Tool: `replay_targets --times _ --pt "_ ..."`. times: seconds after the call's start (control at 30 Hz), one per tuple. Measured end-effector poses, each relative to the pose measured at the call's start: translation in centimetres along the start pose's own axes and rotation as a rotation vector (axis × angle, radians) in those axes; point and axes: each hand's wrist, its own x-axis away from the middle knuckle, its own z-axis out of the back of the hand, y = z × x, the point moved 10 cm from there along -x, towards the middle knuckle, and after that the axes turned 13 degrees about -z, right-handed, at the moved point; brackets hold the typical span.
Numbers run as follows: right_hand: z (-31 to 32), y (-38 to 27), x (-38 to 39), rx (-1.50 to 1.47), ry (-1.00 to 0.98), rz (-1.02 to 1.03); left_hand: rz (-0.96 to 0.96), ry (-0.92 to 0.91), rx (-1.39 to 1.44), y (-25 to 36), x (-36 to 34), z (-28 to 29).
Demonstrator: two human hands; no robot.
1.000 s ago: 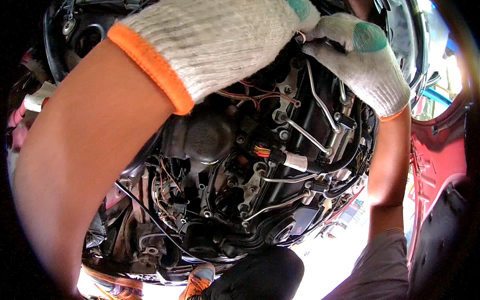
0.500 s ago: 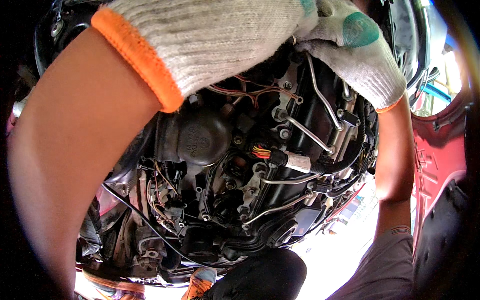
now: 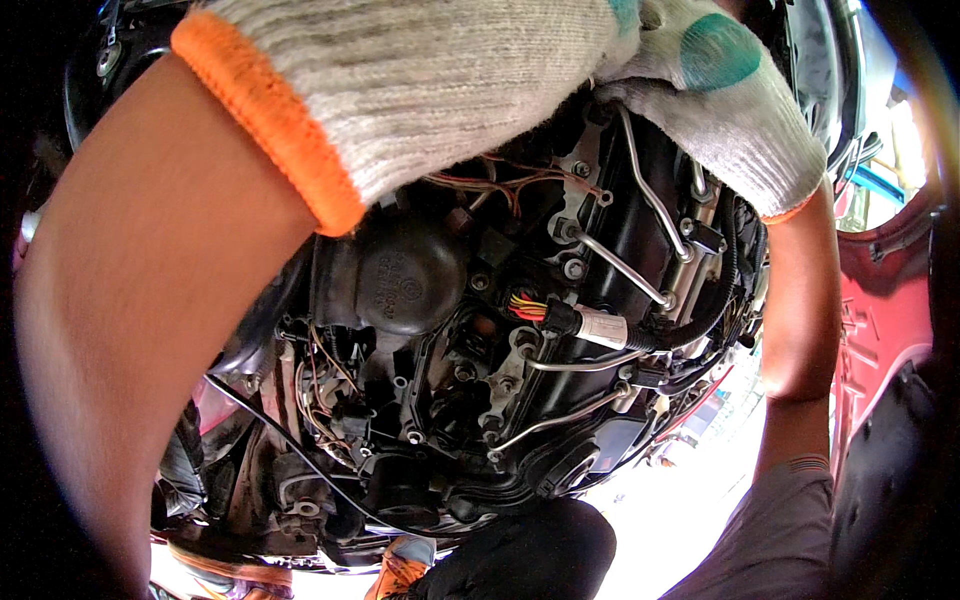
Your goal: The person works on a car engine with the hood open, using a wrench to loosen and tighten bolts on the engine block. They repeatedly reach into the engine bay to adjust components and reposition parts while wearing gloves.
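Note:
Both hands wear knit gloves with orange cuffs and green patches. My left hand (image 3: 440, 80) reaches across the top of the engine; its fingers are hidden at the upper edge, beside my right hand. My right hand (image 3: 705, 100) has its fingers curled closed at the upper end of a metal fuel line (image 3: 655, 210), round something small I cannot make out. Below my left hand run thin copper-coloured wires (image 3: 520, 185) along a bolted bracket (image 3: 580, 170). A black housing (image 3: 390, 285) lies beneath my left forearm, and a multi-wire connector (image 3: 580, 322) sits mid-engine.
Metal pipes (image 3: 560, 420), hoses and a thin black cable (image 3: 280, 430) fill the engine bay. A red body panel (image 3: 880, 290) rises at the right. My dark-clothed knee (image 3: 545, 550) and an orange shoe (image 3: 395, 565) show at the bottom.
My left forearm and glove have shifted left and upward since a second ago. My right hand stays at the same spot, its wrist slightly farther right.

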Motion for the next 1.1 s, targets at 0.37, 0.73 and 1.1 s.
replay_targets --times 0.37,0.73,1.1 --pt "0.8 -1.0 0.8 0.022 0.114 0.141 0.025 0.131 0.216 -0.7 1.0 -3.3" --pt "0.8 -0.9 1.8 0.205 -0.055 0.097 -0.012 -0.052 0.01 -0.8 0.4 -2.8" --pt "-5.3 2.7 1.6 -0.463 -0.695 -0.15 0.013 -0.103 0.058 -0.9 1.2 -2.8"
